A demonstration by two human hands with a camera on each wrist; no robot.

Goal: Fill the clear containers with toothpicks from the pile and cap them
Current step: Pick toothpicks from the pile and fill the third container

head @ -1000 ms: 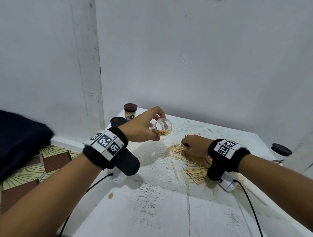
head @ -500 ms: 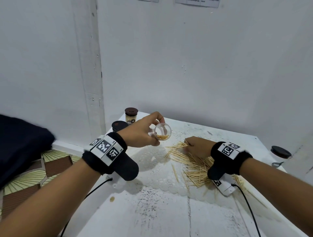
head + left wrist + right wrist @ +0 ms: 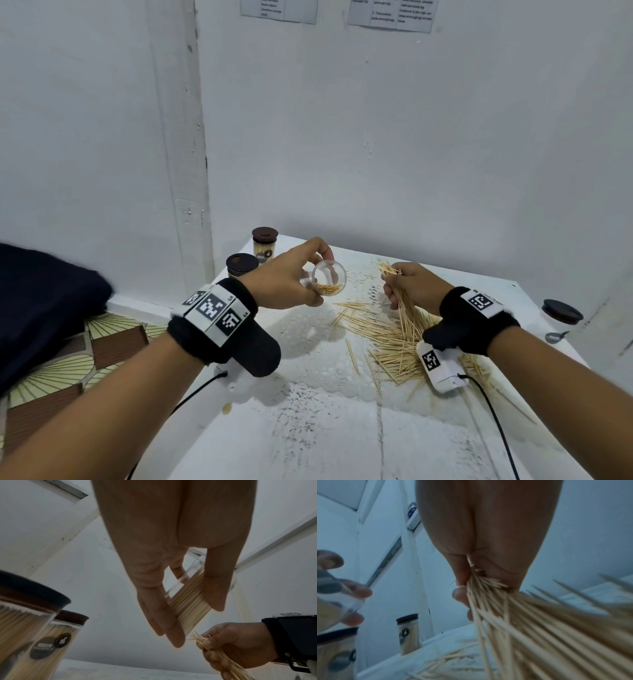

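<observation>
both hands busy: left hand (image 3: 287, 274) holds clear container (image 3: 329, 281), right hand (image 3: 416, 289) grips toothpicks (image 3: 404, 305).

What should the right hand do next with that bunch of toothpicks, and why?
Probably carry the bunch of toothpicks left and feed its ends into the open mouth of the clear container. The left hand holds it tilted on its side, mouth facing the right hand, only partly filled, and the bunch is already lifted off the pile.
</observation>
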